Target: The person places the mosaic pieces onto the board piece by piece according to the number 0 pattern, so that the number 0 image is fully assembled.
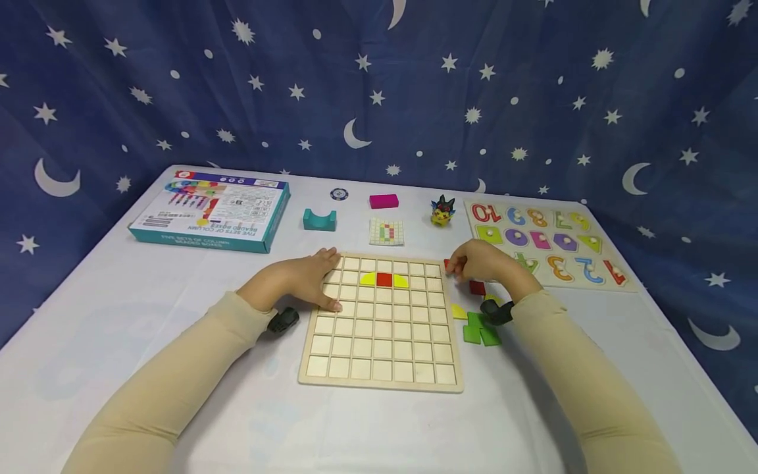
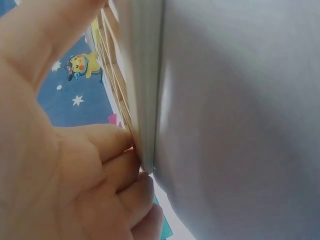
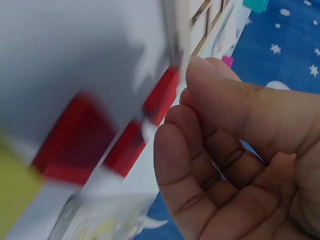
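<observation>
Reaching in at the top right corner of the wooden grid board (image 1: 381, 322), the right hand (image 1: 480, 262) has its fingers curled, and the fingertips (image 3: 172, 135) sit right at a red tile (image 1: 448, 264) beside the board's edge. The head view suggests a pinch; the wrist view is blurred, so I cannot tell whether the tile is truly gripped or only touched. Across the board, the left hand (image 1: 308, 280) lies flat with straight fingers pressed on the left edge near the top, holding nothing, just steadying the frame.

Now the board itself: one row of the grid carries three pieces near the top middle, a red square (image 1: 384, 280) flanked by a yellow piece (image 1: 368, 280) on its left and another yellow piece (image 1: 401, 281) on its right. Every other cell I can see is bare wood, so by my read the filling has barely begun and nearly all of it is left.

Just off the board's right edge waits the loose supply: a second red tile (image 1: 477, 288), a yellow tile (image 1: 458, 311) and green tiles (image 1: 481, 330), lying on the desk (image 1: 177, 316).

Beyond the board's far edge sit a small pattern card (image 1: 387, 232), a teal arch block (image 1: 320, 220), a magenta block (image 1: 383, 201), a round token (image 1: 339, 194) and a yellow toy figure (image 1: 441, 210). Far left of the board lies a closed teal box (image 1: 210, 210); far right, a number puzzle tray (image 1: 547, 242) with its pegged pieces seated in place.
</observation>
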Demonstrator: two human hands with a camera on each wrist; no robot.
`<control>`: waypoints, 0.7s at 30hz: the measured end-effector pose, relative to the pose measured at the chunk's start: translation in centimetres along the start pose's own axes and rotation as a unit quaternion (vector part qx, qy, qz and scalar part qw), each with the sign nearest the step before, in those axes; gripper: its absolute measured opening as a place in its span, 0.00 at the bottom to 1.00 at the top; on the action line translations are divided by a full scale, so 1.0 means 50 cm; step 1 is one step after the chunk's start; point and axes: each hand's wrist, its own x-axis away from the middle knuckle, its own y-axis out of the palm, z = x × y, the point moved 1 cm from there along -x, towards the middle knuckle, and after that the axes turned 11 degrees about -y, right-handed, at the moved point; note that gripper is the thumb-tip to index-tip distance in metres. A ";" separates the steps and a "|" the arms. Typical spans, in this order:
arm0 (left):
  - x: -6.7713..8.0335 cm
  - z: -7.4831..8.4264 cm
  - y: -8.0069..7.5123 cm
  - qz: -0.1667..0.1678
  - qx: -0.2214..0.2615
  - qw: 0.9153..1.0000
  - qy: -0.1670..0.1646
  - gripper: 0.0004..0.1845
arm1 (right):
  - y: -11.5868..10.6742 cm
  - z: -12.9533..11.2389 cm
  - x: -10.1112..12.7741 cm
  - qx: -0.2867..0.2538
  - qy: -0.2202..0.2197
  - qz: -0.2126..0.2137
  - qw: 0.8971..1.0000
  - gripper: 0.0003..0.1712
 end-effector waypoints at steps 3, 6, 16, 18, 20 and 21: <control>-0.001 0.000 0.000 0.001 0.001 1.000 0.001 0.58 | -0.005 0.021 0.016 0.006 0.009 0.001 1.000 0.08; -0.001 0.000 0.001 0.001 0.002 1.000 0.000 0.58 | -0.011 0.037 0.030 0.004 0.017 0.001 1.000 0.08; -0.001 -0.002 0.002 0.003 -0.001 1.000 0.001 0.58 | -0.009 0.075 0.057 -0.011 0.054 -0.009 0.998 0.10; -0.001 -0.002 0.003 0.002 -0.002 1.000 0.001 0.58 | -0.005 0.078 0.058 -0.008 0.053 -0.007 0.999 0.11; -0.001 -0.003 0.003 0.002 -0.003 1.000 0.000 0.58 | -0.001 0.080 0.057 -0.008 0.052 -0.004 0.999 0.11; -0.002 -0.003 0.003 0.001 -0.004 1.000 0.000 0.58 | 0.001 0.080 0.057 -0.008 0.053 -0.003 0.999 0.11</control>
